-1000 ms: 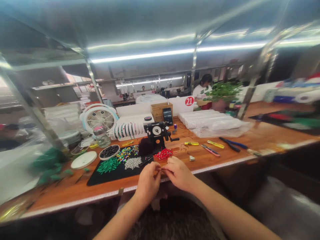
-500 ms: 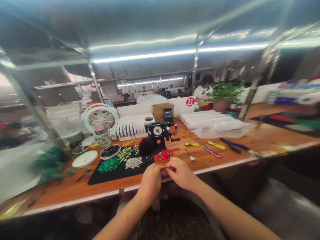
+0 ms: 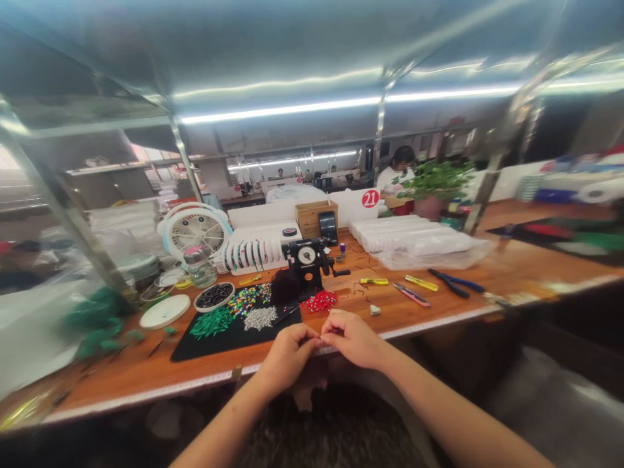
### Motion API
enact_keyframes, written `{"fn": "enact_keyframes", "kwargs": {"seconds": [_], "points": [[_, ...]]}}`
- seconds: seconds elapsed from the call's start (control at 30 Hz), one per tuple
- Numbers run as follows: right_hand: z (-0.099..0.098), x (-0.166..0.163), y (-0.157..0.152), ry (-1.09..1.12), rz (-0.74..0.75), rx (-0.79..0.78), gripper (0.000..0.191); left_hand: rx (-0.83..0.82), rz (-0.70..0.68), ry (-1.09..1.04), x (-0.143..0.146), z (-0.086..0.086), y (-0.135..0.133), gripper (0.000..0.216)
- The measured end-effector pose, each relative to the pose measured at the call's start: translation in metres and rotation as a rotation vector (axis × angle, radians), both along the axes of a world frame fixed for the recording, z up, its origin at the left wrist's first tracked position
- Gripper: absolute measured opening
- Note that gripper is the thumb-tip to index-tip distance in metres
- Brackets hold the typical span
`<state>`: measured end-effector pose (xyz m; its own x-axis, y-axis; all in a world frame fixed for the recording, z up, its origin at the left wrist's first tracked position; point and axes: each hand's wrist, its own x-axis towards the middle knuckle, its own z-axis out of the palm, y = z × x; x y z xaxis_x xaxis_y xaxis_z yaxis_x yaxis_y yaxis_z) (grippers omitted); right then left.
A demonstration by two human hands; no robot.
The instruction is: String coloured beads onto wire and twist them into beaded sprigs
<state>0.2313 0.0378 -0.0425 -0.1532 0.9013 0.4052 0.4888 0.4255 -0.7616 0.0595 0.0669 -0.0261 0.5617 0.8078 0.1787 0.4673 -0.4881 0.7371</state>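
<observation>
Above the table's front edge, my left hand (image 3: 291, 351) and my right hand (image 3: 353, 339) meet fingertip to fingertip. Both are closed in a pinch, and whatever sits between the fingers is too small to make out. Just beyond them lies a pile of red pieces (image 3: 319, 300). To the left, a black mat (image 3: 205, 350) carries green pieces (image 3: 212, 323), silver-grey pieces (image 3: 260, 318) and a heap of multicoloured beads (image 3: 244, 300). A black machine (image 3: 308, 268) with a round dial and side crank stands behind the red pile.
Yellow-handled tools (image 3: 422, 283), a pink-edged cutter (image 3: 412, 295) and pliers (image 3: 451, 283) lie at right. A bowl of black pieces (image 3: 214, 296), a white lid (image 3: 164, 311), a glass jar (image 3: 199, 268) and a fan (image 3: 197, 231) stand left. Wrapped white rolls (image 3: 414, 235) lie behind. A person (image 3: 397, 174) sits beyond.
My left hand has turned and shifted slightly left and down, its fingers now stretching toward the right hand. My right hand stays almost in place.
</observation>
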Motion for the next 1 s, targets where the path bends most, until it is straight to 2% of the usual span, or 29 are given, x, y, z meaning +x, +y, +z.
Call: {"fn": "enact_keyframes", "kwargs": {"seconds": [0.17,0.33,0.7,1.0], "points": [[-0.0011,0.0034,0.0016,0.014,0.056,-0.043,0.013,-0.033,-0.004,-0.041,-0.0019,0.0001,0.0000,0.018],[0.0014,0.0044,0.0027,0.023,0.077,-0.056,0.022,-0.034,0.016,-0.052,-0.0032,-0.0009,0.0027,0.017],[-0.0002,-0.0007,-0.0019,-0.020,0.016,-0.010,0.014,-0.083,0.041,-0.062,-0.0019,-0.0018,0.0042,0.017],[0.0074,0.0042,-0.0041,-0.131,0.103,0.033,0.017,-0.143,-0.032,-0.011,-0.0035,0.0057,0.0031,0.018]]}}
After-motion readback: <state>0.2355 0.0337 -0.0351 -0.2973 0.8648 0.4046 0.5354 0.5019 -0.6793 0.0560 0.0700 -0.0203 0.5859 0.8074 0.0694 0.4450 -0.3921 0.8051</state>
